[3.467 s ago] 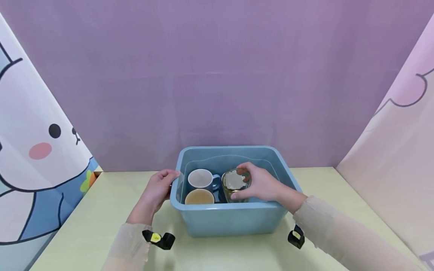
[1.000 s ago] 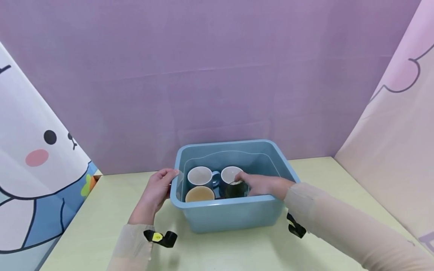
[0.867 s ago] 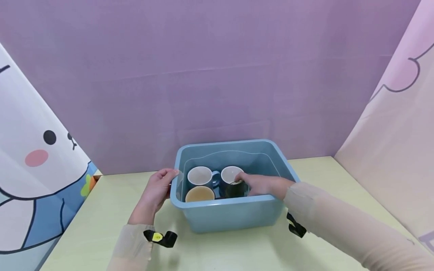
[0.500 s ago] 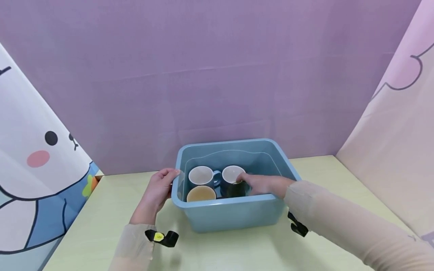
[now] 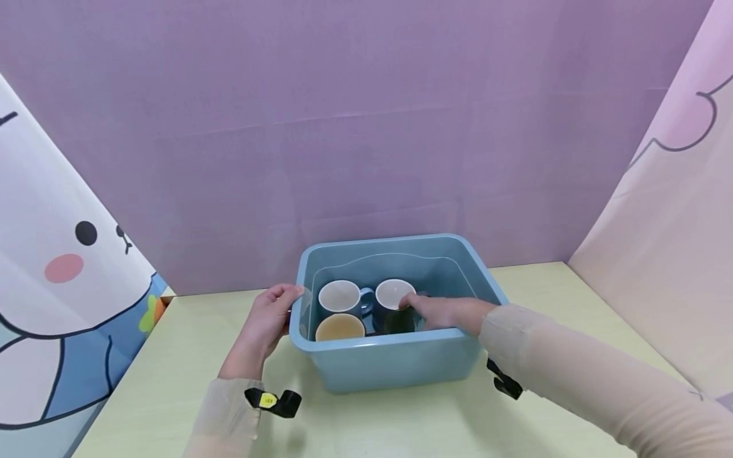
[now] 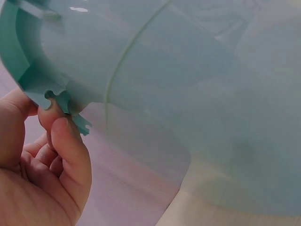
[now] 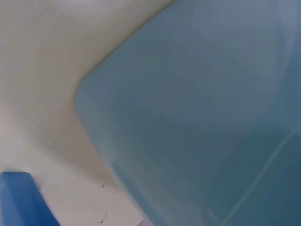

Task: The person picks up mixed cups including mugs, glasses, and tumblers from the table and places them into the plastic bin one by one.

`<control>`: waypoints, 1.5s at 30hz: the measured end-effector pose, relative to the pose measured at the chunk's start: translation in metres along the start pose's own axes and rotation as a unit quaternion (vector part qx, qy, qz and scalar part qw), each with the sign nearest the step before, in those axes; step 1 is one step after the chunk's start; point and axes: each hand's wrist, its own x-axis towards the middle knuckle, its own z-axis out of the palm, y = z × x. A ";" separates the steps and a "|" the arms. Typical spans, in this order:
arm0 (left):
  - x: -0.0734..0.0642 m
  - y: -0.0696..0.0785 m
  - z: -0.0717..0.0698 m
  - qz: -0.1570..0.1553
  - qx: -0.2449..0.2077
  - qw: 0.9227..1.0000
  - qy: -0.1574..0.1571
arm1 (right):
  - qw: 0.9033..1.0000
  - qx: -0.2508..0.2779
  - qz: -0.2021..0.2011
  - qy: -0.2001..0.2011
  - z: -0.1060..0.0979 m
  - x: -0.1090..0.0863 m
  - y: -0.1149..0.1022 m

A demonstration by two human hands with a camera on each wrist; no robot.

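A light blue plastic tub [image 5: 395, 366] stands in front of me. My left hand [image 5: 263, 321] pinches its left rim between thumb and fingers; the left wrist view shows this hand [image 6: 54, 165] close up. My right hand [image 5: 446, 312] reaches inside over the front right and holds a dark, shiny glass cup [image 5: 399, 322], partly hidden by the hand and front wall. Right behind that cup is a dark mug [image 5: 392, 292] with a white inside. To the left are a blue mug [image 5: 339, 296], white inside, and a cup with a yellow inside [image 5: 340, 327].
The tub sits on a pale yellow table [image 5: 389, 429]. Behind it hangs a purple cloth [image 5: 366, 127], with printed cloths on both sides. Only the tub's outer wall [image 7: 188, 94] and a blue object [image 7: 21, 200] at the lower left show in the right wrist view.
The right hand has lowered the glass cup from above the dark mug to the tub's front right, uncovering that mug. In the last second both hands have stayed almost still.
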 end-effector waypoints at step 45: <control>0.000 -0.001 0.001 0.010 -0.006 1.000 0.004 | 0.993 -0.043 -0.075 0.074 -0.001 0.003 0.003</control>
